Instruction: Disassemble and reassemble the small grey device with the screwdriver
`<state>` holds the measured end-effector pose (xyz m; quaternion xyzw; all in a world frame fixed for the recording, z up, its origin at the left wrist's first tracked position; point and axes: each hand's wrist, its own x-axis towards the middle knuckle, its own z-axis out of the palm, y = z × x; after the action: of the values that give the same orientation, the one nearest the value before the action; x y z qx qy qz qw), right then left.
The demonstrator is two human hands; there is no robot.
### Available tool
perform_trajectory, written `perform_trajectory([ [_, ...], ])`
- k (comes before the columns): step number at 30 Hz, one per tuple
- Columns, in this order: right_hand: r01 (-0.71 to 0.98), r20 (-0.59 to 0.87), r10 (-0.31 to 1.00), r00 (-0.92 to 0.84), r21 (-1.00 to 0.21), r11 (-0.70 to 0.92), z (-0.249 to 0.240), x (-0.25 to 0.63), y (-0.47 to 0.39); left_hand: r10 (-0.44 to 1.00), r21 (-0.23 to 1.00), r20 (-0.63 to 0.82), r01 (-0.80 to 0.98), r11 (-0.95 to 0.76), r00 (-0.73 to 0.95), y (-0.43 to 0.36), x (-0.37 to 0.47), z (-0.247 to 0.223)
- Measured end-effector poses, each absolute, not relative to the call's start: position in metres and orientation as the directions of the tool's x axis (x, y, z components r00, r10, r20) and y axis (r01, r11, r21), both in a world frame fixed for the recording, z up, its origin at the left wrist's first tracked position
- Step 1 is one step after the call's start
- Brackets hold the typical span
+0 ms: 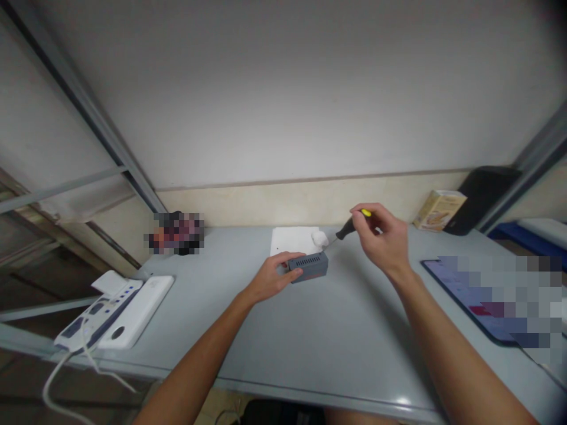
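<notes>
In the middle of the table lies a dark grey box-shaped device [312, 267] with a row of vent slots along its top. My left hand [273, 276] grips its left end between thumb and fingers. A screwdriver [346, 229] with a black and yellow handle is pinched in my right hand [383, 236]. Its shaft slants down to the left, and the tip is close to the device's far right corner; I cannot tell whether they touch. Behind the device are a white sheet [292, 238] and a small crumpled white wad [319, 238].
A white power strip [95, 313] with cables and a white flat block [140, 313] sit at the left edge. To the right lies a tablet-like screen [465, 301], partly blurred. A yellow box [438, 211] and a black panel [481, 198] stand at the back right.
</notes>
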<state>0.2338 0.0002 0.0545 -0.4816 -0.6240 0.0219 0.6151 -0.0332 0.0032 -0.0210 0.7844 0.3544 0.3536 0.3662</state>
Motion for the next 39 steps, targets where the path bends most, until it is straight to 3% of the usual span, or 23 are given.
perform_trajectory([
  [8,0.383,0.711,0.621,0.331,-0.702,0.600,0.053,0.233,0.006,0.787,0.840,0.295,0.245,-0.484,0.542,0.001,-0.034,-0.018],
  [13,0.270,0.654,0.687,0.316,-0.756,0.596,0.050,0.222,0.005,0.811,0.813,0.374,0.263,-0.520,0.450,-0.001,-0.031,-0.016],
  [22,0.251,0.633,0.735,0.244,-0.773,0.582,0.044,0.208,0.003,0.763,0.761,0.528,0.191,-0.620,0.374,0.000,-0.025,-0.016],
  [39,0.220,0.620,0.737,0.268,-0.784,0.580,0.044,0.208,0.003,0.743,0.708,0.581,0.243,-0.663,0.334,0.002,-0.025,-0.018],
])
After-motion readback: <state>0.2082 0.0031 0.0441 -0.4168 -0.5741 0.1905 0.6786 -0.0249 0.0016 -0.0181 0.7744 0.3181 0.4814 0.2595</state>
